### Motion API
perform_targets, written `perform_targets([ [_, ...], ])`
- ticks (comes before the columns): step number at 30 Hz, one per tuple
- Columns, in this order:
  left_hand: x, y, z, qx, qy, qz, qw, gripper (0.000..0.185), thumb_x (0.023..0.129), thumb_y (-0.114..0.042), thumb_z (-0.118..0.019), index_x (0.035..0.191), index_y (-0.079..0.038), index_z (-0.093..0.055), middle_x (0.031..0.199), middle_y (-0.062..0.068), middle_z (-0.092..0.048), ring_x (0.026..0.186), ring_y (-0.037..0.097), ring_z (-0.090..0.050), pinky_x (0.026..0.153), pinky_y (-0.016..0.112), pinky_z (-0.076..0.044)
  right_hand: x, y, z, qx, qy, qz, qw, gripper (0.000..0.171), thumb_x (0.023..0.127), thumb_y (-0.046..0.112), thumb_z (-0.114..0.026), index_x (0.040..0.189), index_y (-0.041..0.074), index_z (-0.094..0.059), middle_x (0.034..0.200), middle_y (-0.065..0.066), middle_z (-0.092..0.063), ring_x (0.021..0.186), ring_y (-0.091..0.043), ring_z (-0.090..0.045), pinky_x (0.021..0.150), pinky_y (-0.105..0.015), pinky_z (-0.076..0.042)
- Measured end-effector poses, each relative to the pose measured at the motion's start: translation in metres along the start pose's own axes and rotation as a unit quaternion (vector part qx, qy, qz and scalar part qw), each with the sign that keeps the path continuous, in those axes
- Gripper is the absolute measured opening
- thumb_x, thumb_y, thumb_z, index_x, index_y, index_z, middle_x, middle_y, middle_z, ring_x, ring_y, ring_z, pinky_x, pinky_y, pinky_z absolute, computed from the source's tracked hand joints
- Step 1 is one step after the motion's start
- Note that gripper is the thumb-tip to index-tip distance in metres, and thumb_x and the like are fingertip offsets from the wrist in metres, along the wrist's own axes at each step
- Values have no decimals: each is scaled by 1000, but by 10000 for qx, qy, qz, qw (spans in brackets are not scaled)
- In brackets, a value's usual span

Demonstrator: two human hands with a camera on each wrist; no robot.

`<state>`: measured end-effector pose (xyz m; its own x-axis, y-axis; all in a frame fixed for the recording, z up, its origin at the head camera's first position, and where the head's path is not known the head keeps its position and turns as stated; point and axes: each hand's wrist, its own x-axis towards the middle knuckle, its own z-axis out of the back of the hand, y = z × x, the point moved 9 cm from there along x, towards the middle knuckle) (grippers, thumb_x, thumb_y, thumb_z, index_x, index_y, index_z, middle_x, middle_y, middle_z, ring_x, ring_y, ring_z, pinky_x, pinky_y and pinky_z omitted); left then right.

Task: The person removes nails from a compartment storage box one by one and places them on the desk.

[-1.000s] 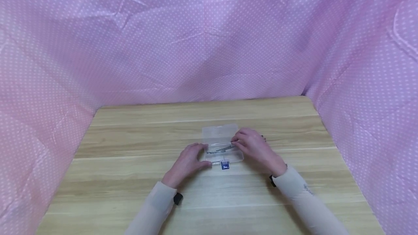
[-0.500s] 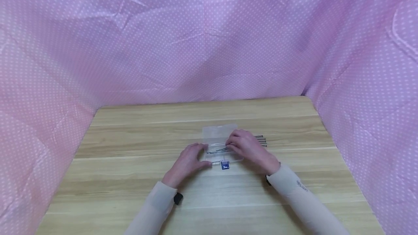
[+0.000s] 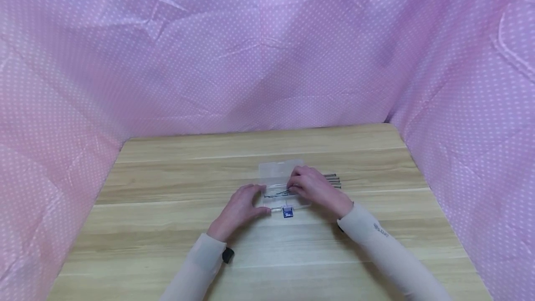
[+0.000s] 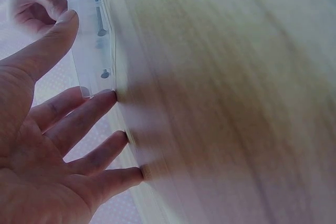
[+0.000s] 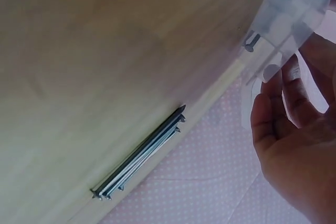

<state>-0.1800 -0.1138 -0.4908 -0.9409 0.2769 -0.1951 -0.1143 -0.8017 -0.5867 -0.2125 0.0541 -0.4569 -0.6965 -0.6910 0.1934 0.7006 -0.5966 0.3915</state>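
Fingers (image 4: 79, 116) of left hand (image 3: 239, 208) straight, spread, tips against left end of clear plastic box (image 3: 284, 185). Right hand (image 3: 311, 187) over box's right part, fingers curled; pinching a nail or not, cannot tell. Box mid-table, lid open, nails (image 3: 280, 193) inside, blue latch (image 3: 287, 212) on near edge. Loose nail bundle (image 5: 139, 156) just right of box on wooden table (image 3: 167, 226). Pink dotted cloth (image 3: 251, 50) around.

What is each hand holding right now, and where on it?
The left hand steadies the clear box at its left end with straight fingers. The right hand is over the box; whether it pinches a nail cannot be told.
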Motion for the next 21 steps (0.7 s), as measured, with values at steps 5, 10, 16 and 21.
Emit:
perform_targets([
  [5,1,1,-1,21,-37,-15,10000,70,83,-37,-88,141,-9,-62,143,14,-60,138,36,-49,117,54,-39,3,0,-3,-101,58,148,9998,11,89,10,-81,99,13,-83,95,3,-61,87,-15,-56,78,-32,-52],
  [10,0,0,0,-18,-47,-7,10000,70,83,-38,-88,141,-9,-62,143,14,-60,139,36,-48,117,55,-38,5,0,-7,-256,236,192,9992,15,87,10,-83,101,15,-84,94,3,-60,85,-14,-56,77,-31,-52],
  [16,0,0,-2,-38,-38,20,10000,71,83,-38,-88,142,-9,-62,144,14,-60,138,36,-49,117,55,-39,5,-1,-9,-503,390,144,9979,18,85,14,-84,102,18,-84,95,3,-61,88,-15,-52,78,-31,-48],
  [21,0,0,-2,-64,-51,40,10000,71,83,-37,-88,142,-9,-61,143,13,-60,138,35,-49,117,55,-39,7,-1,-10,-709,480,166,9962,15,87,17,-84,101,20,-84,96,3,-60,88,-16,-48,75,-30,-43],
])
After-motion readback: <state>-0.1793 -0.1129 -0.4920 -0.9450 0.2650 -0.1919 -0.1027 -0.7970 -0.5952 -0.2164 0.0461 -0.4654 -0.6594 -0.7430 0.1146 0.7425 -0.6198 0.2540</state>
